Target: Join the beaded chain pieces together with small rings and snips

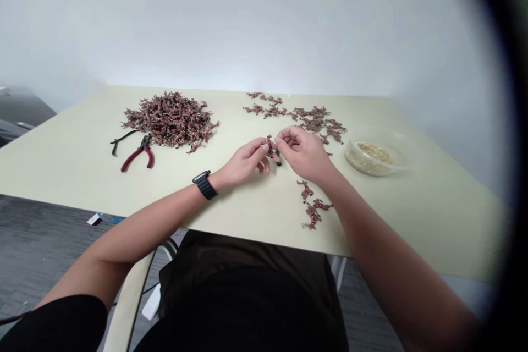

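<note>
My left hand (246,160), with a black watch on its wrist, and my right hand (304,153) meet over the middle of the pale table (61,159). Both pinch a small reddish-brown piece (270,148) with a dark end between their fingertips. A short chain of similar pieces (312,206) lies on the table just under my right wrist.
A big heap of reddish-brown pieces (171,120) lies at the back left, with red-handled pliers (138,155) beside it. More pieces are scattered at the back right (307,115). A clear bowl of small golden bits (371,157) stands to the right. A white wall rises behind the table.
</note>
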A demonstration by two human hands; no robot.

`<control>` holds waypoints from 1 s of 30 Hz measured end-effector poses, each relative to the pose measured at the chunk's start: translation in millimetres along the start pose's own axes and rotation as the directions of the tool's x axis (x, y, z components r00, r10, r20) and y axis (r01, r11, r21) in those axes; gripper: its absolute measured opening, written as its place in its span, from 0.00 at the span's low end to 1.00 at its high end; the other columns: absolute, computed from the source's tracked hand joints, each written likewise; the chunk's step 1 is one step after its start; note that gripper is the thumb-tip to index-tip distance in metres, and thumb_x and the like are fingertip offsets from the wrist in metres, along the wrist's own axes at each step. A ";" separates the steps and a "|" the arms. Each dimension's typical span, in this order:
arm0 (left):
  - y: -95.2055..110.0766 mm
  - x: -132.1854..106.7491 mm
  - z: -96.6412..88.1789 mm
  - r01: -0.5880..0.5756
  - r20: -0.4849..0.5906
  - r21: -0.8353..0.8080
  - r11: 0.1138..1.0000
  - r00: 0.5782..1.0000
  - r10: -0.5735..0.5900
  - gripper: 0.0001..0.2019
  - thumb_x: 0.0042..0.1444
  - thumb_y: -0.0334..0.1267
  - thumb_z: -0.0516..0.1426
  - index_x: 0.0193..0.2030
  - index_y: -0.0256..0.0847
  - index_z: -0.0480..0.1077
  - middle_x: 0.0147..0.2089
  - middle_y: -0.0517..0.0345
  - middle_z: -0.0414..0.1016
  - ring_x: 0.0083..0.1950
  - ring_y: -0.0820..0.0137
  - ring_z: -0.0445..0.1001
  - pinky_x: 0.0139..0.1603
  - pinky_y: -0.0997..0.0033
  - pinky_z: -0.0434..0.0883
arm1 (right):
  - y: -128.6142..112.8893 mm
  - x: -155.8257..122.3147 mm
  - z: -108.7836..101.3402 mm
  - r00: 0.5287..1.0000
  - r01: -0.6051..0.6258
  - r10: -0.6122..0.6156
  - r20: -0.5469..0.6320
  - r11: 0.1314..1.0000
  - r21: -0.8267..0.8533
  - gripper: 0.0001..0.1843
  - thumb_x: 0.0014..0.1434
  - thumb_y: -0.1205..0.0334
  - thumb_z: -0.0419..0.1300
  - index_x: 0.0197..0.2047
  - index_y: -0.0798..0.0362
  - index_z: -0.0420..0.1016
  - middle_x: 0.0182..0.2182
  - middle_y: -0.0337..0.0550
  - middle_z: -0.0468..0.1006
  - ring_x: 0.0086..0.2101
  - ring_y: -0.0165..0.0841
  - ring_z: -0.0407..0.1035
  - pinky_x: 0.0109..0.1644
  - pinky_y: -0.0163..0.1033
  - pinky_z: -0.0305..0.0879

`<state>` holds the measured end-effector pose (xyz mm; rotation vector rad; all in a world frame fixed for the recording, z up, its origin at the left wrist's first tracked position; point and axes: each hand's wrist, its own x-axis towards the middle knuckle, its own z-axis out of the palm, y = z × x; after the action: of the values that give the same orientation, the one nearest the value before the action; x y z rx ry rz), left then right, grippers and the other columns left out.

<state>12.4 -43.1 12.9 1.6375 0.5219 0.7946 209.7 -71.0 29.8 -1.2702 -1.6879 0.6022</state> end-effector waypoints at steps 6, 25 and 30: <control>-1.5 -1.3 2.6 -0.042 -0.032 0.155 0.987 0.998 0.048 0.20 0.74 0.55 0.49 0.49 0.38 0.68 0.45 0.50 0.76 0.39 0.72 0.77 0.38 0.72 0.75 | 5.6 0.0 3.5 0.997 -0.042 0.035 0.069 0.995 0.091 0.11 0.68 0.50 0.61 0.42 0.49 0.75 0.31 0.43 0.81 0.31 0.35 0.74 0.36 0.41 0.71; -2.8 -3.1 2.0 -0.052 -0.041 0.295 0.954 0.997 0.067 0.19 0.75 0.54 0.47 0.49 0.39 0.68 0.38 0.54 0.75 0.38 0.71 0.76 0.39 0.72 0.73 | -2.9 -2.2 0.6 0.983 0.182 -0.172 0.065 0.959 -0.218 0.04 0.70 0.60 0.57 0.42 0.48 0.71 0.31 0.43 0.78 0.32 0.38 0.71 0.39 0.44 0.65; -2.4 -4.3 1.2 -0.068 -0.058 0.397 0.915 0.993 0.099 0.18 0.76 0.52 0.46 0.48 0.40 0.68 0.35 0.56 0.76 0.34 0.72 0.74 0.40 0.71 0.70 | -8.8 -5.0 4.1 0.956 0.291 -0.287 0.065 0.889 -0.355 0.04 0.70 0.62 0.53 0.42 0.49 0.68 0.37 0.49 0.76 0.38 0.41 0.70 0.44 0.47 0.64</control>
<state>10.7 -46.5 9.5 2.0184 0.7062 0.8574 202.2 -78.3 33.1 -1.2277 -2.0134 0.1201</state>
